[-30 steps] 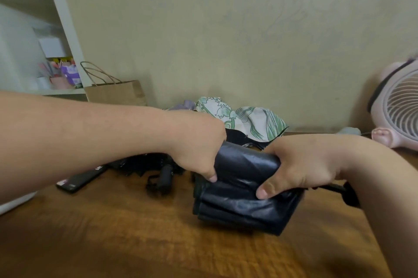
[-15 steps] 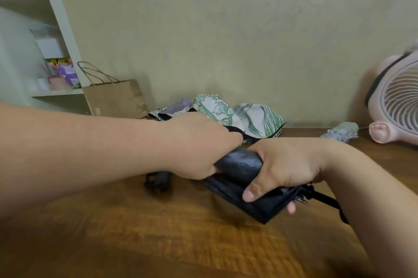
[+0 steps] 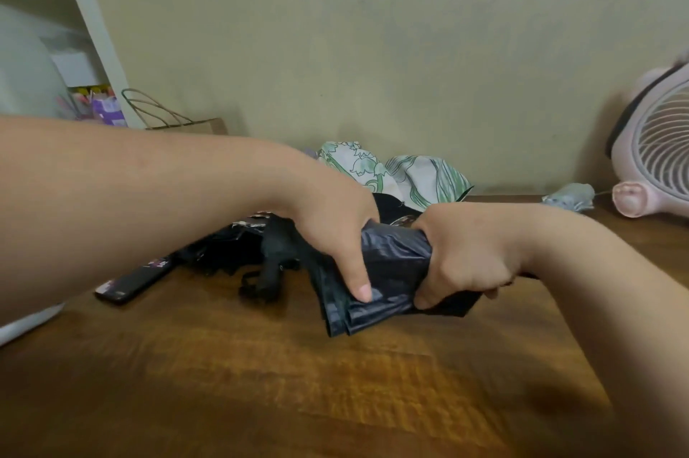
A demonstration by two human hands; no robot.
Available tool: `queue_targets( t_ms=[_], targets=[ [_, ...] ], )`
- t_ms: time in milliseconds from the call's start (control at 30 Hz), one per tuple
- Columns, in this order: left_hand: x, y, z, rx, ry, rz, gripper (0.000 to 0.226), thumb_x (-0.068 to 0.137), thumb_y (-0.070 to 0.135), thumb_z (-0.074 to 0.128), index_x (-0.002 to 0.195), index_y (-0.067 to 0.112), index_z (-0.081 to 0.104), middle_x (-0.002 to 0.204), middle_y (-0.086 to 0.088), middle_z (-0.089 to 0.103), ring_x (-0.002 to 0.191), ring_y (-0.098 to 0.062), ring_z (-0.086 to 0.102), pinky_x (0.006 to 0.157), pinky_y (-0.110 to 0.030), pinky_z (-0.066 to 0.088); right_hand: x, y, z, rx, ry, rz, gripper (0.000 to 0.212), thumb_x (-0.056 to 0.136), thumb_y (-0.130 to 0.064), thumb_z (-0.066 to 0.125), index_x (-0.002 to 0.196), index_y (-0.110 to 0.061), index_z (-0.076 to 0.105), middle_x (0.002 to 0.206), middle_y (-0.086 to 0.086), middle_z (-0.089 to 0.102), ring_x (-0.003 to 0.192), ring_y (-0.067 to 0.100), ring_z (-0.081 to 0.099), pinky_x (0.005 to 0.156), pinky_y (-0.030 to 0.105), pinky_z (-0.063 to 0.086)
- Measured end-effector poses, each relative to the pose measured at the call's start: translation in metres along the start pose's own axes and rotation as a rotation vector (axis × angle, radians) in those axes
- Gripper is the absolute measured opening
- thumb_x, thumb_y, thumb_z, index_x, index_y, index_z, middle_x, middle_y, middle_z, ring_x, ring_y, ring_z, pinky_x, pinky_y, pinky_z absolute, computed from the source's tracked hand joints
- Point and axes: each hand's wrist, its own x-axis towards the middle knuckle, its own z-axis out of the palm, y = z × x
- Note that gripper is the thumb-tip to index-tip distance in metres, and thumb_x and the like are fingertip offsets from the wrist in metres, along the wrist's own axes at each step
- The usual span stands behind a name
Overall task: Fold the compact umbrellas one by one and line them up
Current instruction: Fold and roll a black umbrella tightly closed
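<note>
A dark navy compact umbrella [image 3: 391,271] is bunched up just above the wooden table [image 3: 335,383]. My left hand [image 3: 335,230] grips its left part, thumb pointing down over the folds. My right hand [image 3: 466,256] is wrapped round its right end, fingers curled tight. Behind them a black umbrella [image 3: 238,249] lies loose on the table with its strap handle [image 3: 264,282] in front. A white umbrella with green flower print [image 3: 410,174] lies crumpled by the wall. The navy umbrella's handle is hidden behind my right wrist.
A dark phone or remote [image 3: 134,278] lies left of the black umbrella. A brown paper bag [image 3: 194,124] and a white shelf [image 3: 93,29] stand at the back left. A pink fan [image 3: 656,144] stands at the right, with a pale blue bundle [image 3: 570,196] beside it.
My hands have twisted the navy umbrella: the left thumb now points down over the fabric and the bundle sits more upright. The view has shifted slightly.
</note>
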Motion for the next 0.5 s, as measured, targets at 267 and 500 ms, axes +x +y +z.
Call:
queue_targets(
  t_ms=[267,500],
  targets=[
    [0.001,0.015,0.027,0.286,0.351,-0.058,0.052,0.085,0.064,0.069,0.092,0.012,0.065,0.071,0.001,0.058,0.059,-0.016,0.051,0.052,-0.03,0.04,-0.008,-0.003,-0.003,-0.101,0.026,0.066,0.037,0.068,-0.044,0.09,0.091,-0.023,0.071,0.079,-0.001,0.075,0.07,0.027,0.072,0.066,0.035,0.062],
    [-0.006,-0.016,0.0,-0.465,-0.334,-0.133,0.073,0.068,0.043,0.09,0.122,-0.002,0.067,0.091,-0.026,0.073,0.057,-0.029,0.064,0.057,-0.034,0.058,-0.005,-0.026,0.009,-0.203,0.2,-0.064,0.056,0.057,-0.061,0.089,0.094,-0.024,0.067,0.081,-0.004,0.072,0.073,0.018,0.068,0.069,0.035,0.059]
  ],
)
